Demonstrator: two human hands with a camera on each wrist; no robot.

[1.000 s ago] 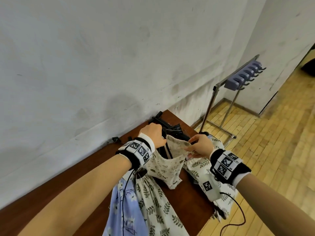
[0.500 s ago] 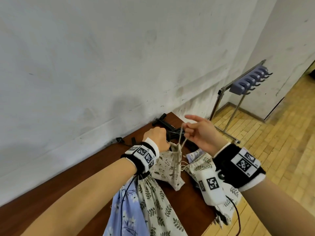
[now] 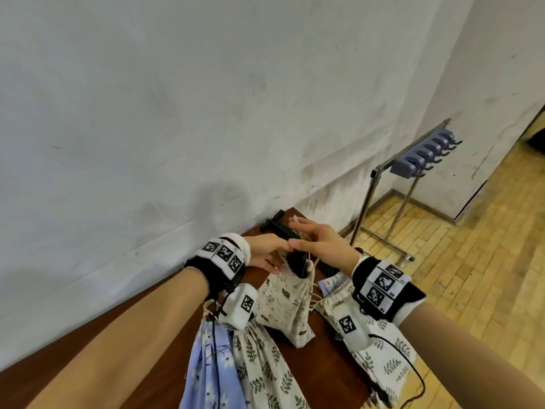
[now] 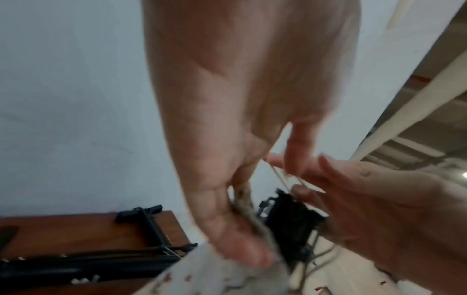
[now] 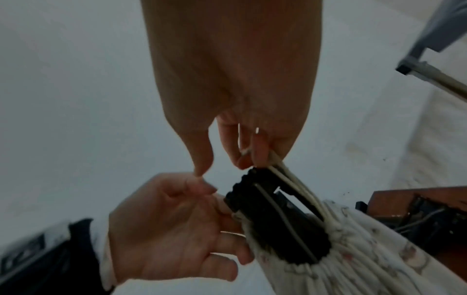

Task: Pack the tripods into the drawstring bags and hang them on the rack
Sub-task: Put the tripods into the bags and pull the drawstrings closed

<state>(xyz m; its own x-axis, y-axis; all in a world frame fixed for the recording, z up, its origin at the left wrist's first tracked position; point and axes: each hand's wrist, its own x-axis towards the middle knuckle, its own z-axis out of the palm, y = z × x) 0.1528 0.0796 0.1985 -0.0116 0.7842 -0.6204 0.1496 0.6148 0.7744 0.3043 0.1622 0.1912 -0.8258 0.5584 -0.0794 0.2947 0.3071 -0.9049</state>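
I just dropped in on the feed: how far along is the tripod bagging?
Done: one tripod sits in the small print bag, its black top poking out. In hand: the right hand pinches the drawstrings while the left hand holds the bag's mouth. Left: cinching, another tripod on the table, and the rack hooks are bare.

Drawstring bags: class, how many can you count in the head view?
4: centre bag, held; blue floral bag and leafy bag lower left; second leafy bag right. Others may be hidden.
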